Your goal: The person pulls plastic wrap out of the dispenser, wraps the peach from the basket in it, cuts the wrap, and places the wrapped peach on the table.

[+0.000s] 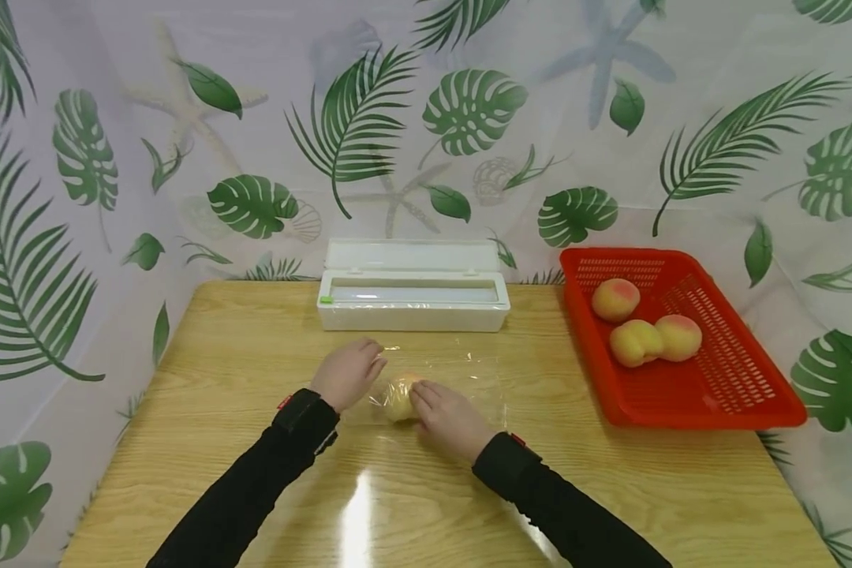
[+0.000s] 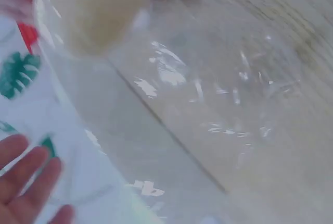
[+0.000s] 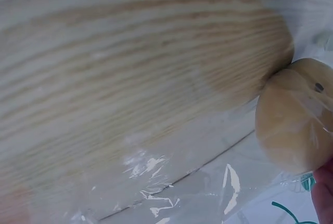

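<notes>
A yellowish peach [image 1: 399,399] lies on a sheet of clear plastic film [image 1: 468,371] on the table, with film drawn over it too. My right hand [image 1: 450,418] holds the peach from its right side, fingertips on its upper part. In the right wrist view the filmed peach [image 3: 294,120] shows with a finger against its edge. To the peach's left, my left hand [image 1: 348,375] hovers at the film's left edge. Its fingers [image 2: 39,182] are spread and hold nothing in the left wrist view, apart from the filmed peach [image 2: 96,15].
A white film dispenser box [image 1: 415,318] stands at the back of the wooden table [image 1: 241,473], lid raised. On the right, a red plastic basket [image 1: 689,414] contains several peaches [image 1: 615,300]. A leaf-patterned cloth [image 1: 397,118] hangs behind the table.
</notes>
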The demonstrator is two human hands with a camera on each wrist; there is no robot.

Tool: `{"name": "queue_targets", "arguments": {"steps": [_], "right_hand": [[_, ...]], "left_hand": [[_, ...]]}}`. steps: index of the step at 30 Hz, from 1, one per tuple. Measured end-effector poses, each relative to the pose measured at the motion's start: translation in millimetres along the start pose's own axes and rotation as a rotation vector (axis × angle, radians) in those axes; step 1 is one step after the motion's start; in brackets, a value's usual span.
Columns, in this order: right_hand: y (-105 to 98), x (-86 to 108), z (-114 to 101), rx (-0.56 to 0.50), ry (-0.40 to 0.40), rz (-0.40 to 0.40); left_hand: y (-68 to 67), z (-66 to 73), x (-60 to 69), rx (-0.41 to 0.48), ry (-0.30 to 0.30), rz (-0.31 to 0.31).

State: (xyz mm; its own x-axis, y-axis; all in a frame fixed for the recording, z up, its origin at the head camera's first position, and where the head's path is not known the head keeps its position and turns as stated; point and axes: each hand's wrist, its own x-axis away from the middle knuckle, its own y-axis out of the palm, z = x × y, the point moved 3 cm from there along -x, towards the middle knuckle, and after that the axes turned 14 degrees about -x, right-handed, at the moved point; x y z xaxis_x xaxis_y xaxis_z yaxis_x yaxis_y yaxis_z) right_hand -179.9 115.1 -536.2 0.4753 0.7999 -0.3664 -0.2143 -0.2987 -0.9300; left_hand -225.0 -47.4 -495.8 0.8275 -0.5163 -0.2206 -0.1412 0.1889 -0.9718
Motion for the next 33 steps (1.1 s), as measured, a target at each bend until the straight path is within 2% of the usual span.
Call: {"name": "queue_targets", "arguments": {"steps": [1,3,5,8,11,13,16,19,26,33], "right_hand": [[0.2,-0.8,0.8,-0.006,0.001,-0.002],[0.3,-1.8,2.5,-0.023,0.004,-0.011],[-1.4,-0.7,5.4,-0.032,0.009,-0.027],[0.2,0.5,7.4,-0.054,0.014,-0.050],[3.3,0.0,7.6,-0.085,0.021,-0.068],[4.1,-1.0,8.7,-0.117,0.038,-0.085],[3.2,-2.2,12.4,-0.180,0.076,-0.093],[3.1,-2.8,16.9,-0.222,0.109,-0.116],[6.2,-6.5,24.2,-0.284,0.146,-0.170],[12.7,-10.4,32.9,-0.272,0.183,-0.179]], "left_hand": [[-4.5,5.8,3.7,-0.062,0.046,0.058],[-6.0,18.8,10.6,-0.171,0.156,0.123],[0.8,30.8,14.4,-0.233,0.255,0.142],[16.8,37.3,20.0,-0.293,0.318,0.123],[26.7,34.6,24.7,-0.301,0.309,0.078],[30.3,31.4,24.9,-0.295,0.298,0.014],[32.7,27.3,21.2,-0.251,0.284,-0.059],[34.7,23.6,16.3,-0.226,0.284,-0.104],[34.0,19.2,8.3,-0.207,0.263,-0.137],[37.4,18.6,1.4,-0.211,0.212,-0.167]]}}
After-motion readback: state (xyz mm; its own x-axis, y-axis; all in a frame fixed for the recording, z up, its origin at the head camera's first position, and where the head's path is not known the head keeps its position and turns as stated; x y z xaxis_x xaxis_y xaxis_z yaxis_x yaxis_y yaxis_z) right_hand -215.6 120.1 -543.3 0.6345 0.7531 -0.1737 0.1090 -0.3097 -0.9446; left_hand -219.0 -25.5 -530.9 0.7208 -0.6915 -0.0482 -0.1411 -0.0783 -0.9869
